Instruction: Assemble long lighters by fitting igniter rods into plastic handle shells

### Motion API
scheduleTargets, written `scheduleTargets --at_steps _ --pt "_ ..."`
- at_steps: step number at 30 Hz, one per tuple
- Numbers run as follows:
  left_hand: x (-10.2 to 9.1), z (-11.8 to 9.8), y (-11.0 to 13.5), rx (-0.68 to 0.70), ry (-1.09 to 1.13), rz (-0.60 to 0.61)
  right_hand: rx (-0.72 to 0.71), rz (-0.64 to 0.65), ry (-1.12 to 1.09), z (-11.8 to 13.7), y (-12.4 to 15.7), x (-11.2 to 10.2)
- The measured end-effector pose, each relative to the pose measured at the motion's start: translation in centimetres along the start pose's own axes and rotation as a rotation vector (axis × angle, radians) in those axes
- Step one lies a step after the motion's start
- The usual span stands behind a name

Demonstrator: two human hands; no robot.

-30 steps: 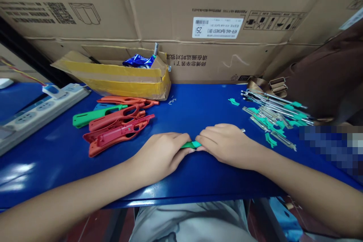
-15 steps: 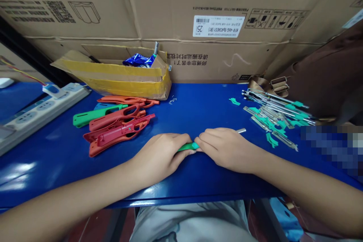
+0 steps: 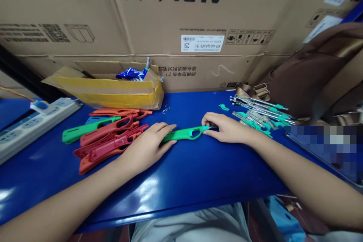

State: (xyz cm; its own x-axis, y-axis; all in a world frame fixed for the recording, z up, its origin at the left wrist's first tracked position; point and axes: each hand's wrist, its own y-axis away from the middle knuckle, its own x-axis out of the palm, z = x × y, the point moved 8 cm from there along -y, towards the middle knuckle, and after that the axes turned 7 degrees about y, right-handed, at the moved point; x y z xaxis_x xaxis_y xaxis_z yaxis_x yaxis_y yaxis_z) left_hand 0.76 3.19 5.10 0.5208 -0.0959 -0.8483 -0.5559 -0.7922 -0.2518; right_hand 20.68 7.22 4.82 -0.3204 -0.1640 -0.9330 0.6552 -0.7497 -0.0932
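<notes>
A green long-nosed lighter (image 3: 184,134) lies level between my two hands, over the blue table. My left hand (image 3: 153,140) is closed around its handle end, fingers on top and thumb below. The oval trigger opening faces up between the hands. My right hand (image 3: 222,127) pinches the other end, where a teal piece and the start of the metal tube show; the rest of the tube is hidden by the hand. Left of my left hand lies a pile of red and orange lighter casings (image 3: 104,145), with a green casing (image 3: 85,130) among them.
A taped cardboard box (image 3: 113,96) with a blue packet stands behind the casings. At the left is a power strip (image 3: 34,124). Metal tubes with teal parts (image 3: 258,115) lie at right, near a brown bag (image 3: 312,72). Tiny white bits (image 3: 166,110) lie near the box.
Both hands have moved apart, uncovering the green lighter's middle and trigger opening. My right hand has slid toward the tube end. The view has tilted up and shifted slightly right.
</notes>
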Motion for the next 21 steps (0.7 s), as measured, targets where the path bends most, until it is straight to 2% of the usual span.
scheduleTargets --at_steps 3,9,16,18,19,21 --pt "0.2 0.4 -0.2 0.027 0.019 -0.009 -0.017 -0.009 -0.02 -0.3 -0.1 0.0" --pt "0.2 0.5 -0.3 0.058 0.031 0.005 -0.057 0.002 0.13 0.9 0.0 -0.8" --pt "0.0 0.2 -0.7 0.1 0.016 -0.006 -0.108 0.01 0.164 1.7 0.1 -1.0" --pt "-0.1 0.0 -0.8 0.112 0.01 -0.013 -0.055 -0.001 0.126 0.7 0.3 -2.0" --pt "-0.1 0.0 -0.7 0.117 0.008 -0.019 0.029 -0.024 0.107 -0.6 0.6 -3.0" --pt "-0.1 -0.1 -0.7 0.122 0.002 -0.029 0.333 -0.071 0.214 -4.9 1.8 -5.6"
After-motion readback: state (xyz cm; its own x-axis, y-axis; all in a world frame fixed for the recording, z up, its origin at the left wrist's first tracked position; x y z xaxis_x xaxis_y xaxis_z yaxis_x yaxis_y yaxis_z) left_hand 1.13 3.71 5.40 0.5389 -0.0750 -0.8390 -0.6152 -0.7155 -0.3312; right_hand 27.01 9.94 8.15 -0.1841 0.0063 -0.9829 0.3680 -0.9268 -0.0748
